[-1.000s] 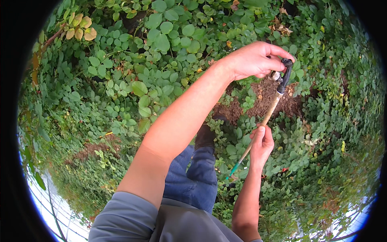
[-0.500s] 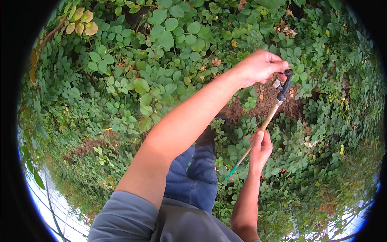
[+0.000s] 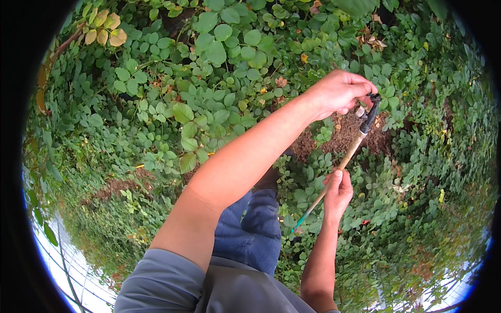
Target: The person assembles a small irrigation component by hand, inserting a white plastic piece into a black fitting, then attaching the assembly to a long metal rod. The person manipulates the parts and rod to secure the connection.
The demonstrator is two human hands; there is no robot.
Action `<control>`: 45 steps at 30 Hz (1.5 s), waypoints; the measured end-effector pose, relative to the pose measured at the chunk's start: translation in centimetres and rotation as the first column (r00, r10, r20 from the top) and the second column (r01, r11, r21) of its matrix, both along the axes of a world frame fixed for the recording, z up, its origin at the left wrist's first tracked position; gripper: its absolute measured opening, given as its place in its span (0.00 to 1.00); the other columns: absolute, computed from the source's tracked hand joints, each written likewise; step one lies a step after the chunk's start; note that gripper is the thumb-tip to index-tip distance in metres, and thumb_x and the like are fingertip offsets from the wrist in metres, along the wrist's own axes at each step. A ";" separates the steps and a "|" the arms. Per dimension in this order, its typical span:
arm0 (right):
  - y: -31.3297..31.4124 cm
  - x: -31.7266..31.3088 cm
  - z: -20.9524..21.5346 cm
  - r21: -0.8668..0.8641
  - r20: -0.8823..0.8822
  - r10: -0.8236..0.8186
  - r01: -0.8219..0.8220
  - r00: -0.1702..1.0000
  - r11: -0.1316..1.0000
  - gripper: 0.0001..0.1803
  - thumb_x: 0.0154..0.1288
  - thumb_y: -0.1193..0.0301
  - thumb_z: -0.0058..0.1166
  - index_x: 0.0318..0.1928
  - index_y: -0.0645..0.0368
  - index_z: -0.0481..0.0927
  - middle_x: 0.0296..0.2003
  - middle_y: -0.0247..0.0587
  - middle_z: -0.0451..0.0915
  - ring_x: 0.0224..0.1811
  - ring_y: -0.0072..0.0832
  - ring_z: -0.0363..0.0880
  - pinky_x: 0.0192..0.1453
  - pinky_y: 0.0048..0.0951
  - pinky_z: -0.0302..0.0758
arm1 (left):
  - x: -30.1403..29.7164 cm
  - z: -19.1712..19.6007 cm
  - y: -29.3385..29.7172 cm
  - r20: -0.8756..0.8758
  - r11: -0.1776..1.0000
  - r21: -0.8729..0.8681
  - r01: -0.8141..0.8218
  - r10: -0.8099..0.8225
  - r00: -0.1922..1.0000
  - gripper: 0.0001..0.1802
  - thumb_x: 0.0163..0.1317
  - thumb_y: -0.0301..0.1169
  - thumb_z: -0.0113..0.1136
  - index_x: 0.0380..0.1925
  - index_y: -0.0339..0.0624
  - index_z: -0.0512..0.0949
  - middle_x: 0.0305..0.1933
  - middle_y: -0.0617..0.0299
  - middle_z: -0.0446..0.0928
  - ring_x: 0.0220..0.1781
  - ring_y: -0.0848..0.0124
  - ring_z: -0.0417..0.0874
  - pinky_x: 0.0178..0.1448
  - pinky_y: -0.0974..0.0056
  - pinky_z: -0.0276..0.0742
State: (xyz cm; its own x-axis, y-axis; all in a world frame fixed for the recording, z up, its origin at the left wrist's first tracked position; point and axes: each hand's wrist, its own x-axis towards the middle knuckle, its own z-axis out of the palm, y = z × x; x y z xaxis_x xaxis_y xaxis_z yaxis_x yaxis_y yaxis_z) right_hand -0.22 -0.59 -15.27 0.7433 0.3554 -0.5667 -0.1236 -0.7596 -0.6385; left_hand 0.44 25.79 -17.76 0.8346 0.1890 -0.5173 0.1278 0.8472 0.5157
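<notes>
A spray wand (image 3: 354, 147) slants across the right of centre, its tan tube running down to a green section (image 3: 300, 221). At its upper end is a bent black head (image 3: 370, 116) with a pale, metal-looking fitting (image 3: 360, 111) beside it. My left hand (image 3: 342, 95) reaches across to that end and pinches the black tip between thumb and fingers. Some of its fingers are curled and partly hidden. My right hand (image 3: 338, 192) is closed around the tube lower down, thumb on top.
Dense leafy shrubs (image 3: 219, 104) surround me on all sides. Brown mulch or soil (image 3: 347, 130) shows behind the wand, with another brown patch (image 3: 117, 189) at the left. My jeans (image 3: 255, 229) and a dark boot are below my left arm. Yellowed leaves (image 3: 107, 28) hang at upper left.
My left hand and the black end have shifted very slightly down and to the right. My right hand keeps its hold on the tube, nearly still.
</notes>
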 end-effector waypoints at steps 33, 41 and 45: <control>0.5 -0.1 -1.3 -0.038 -0.040 0.052 -0.054 0.998 0.998 0.16 0.74 0.60 0.48 0.45 0.61 0.80 0.23 0.31 0.76 0.27 0.17 0.72 0.33 0.23 0.70 | 0.3 0.5 2.6 -0.155 0.983 0.083 0.167 -0.152 0.976 0.12 0.72 0.29 0.45 0.50 0.35 0.70 0.50 0.52 0.81 0.18 0.83 0.56 0.19 0.75 0.55; 0.8 0.3 -1.9 -0.068 -0.014 0.032 -0.032 0.999 0.997 0.16 0.74 0.60 0.48 0.44 0.59 0.81 0.22 0.32 0.77 0.26 0.17 0.72 0.32 0.24 0.71 | 0.6 1.6 4.0 -0.230 0.940 0.117 0.320 -0.287 0.930 0.13 0.72 0.30 0.45 0.51 0.34 0.70 0.48 0.51 0.81 0.19 0.82 0.56 0.20 0.73 0.55; 0.9 0.2 -2.2 -0.047 -0.034 0.027 -0.028 0.999 0.998 0.15 0.74 0.60 0.49 0.44 0.60 0.81 0.22 0.31 0.77 0.26 0.17 0.72 0.32 0.23 0.71 | 0.2 0.8 4.2 -0.172 0.937 0.133 0.322 -0.298 0.939 0.13 0.72 0.28 0.46 0.53 0.35 0.71 0.50 0.52 0.79 0.18 0.83 0.57 0.20 0.74 0.55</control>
